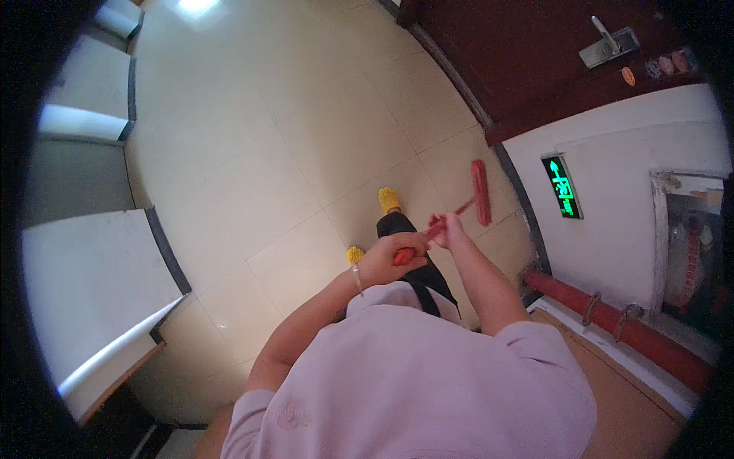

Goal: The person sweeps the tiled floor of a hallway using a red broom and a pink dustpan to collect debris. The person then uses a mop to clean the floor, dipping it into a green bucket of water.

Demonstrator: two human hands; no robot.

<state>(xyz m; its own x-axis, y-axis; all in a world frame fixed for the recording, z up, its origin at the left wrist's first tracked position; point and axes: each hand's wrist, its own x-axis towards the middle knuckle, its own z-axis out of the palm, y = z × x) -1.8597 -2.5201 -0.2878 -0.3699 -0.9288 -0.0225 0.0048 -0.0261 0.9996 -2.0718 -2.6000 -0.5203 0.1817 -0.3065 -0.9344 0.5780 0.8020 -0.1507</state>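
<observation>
My left hand (401,256) is closed around the upper end of a red handle, whose rounded tip shows between the fingers; a bracelet is on that wrist. Farther down the same handle, my right hand (447,230) grips it. The handle slants away to the upper right and ends in a long, narrow red head, a floor mop or broom head (481,193), lying on the tiled floor (298,166) near the right wall. Its exact kind cannot be told. My feet in yellow shoes (389,200) stand to the left of the head.
A dark red door (533,63) with a lever handle (609,46) is at the upper right. Along the right wall are a lit green exit sign (562,186), a glazed cabinet (691,252) and a red pipe (619,321). White wall sections (97,269) with dark skirting line the left.
</observation>
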